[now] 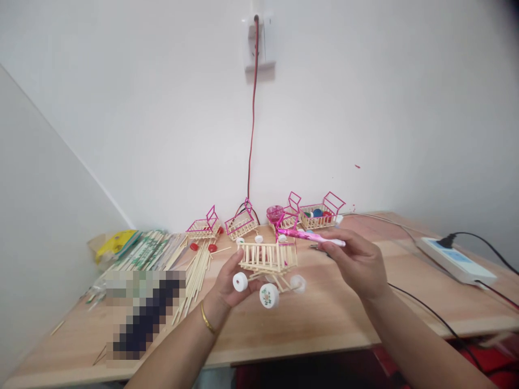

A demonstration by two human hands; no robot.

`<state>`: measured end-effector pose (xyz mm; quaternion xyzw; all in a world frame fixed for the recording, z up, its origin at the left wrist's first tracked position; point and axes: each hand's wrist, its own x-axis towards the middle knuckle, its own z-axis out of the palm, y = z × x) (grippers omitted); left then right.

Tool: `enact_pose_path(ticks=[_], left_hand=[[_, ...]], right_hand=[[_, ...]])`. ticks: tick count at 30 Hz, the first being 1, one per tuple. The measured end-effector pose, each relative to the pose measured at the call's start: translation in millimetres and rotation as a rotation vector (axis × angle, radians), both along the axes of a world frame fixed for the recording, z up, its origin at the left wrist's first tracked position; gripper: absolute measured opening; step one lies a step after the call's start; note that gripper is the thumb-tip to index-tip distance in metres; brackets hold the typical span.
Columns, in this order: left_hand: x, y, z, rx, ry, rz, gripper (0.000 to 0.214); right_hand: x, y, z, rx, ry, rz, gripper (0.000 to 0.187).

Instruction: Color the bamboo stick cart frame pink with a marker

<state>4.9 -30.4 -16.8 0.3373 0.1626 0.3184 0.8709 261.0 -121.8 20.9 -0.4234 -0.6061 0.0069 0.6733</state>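
My left hand (227,286) holds up a small cart (268,258) built of bamboo sticks, with white bottle-cap wheels (269,295) under it and a pink frame at its right end. The fingers are wrapped under the cart's left side. My right hand (357,259) is closed around a pink and white pen-shaped tool (310,236) that points left, with its tip at the cart's pink end. Both hands hover above a wooden table (324,319).
Several finished stick carts (203,227) with pink handles stand along the wall. Bundles of chopsticks (162,251) and loose sticks lie at the left. A white power strip (456,259) with black cables lies at the right. A red and black cable (252,135) hangs from a wall socket.
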Motion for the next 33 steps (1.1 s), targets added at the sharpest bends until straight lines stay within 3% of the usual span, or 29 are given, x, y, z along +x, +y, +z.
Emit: enact_pose_path(ticks=[5, 15, 27, 33], left_hand=[[1, 0, -1.1, -0.033, -0.001, 0.068, 0.042], [2, 0, -0.4, -0.037, -0.036, 0.041, 0.042], [6, -7, 12.9, 0.008, -0.050, -0.068, 0.042], [7, -10, 17.9, 0.037, -0.055, -0.172, 0.053]], right_hand=[[-3, -4, -1.2, 0.025, -0.041, 0.000, 0.011], [-1, -4, 3.9, 0.043, -0.070, -0.008, 0.013], [-8, -5, 3.3, 0.039, -0.049, 0.020, 0.010], [-4, -2, 8.1, 0.056, -0.049, -0.015, 0.012]])
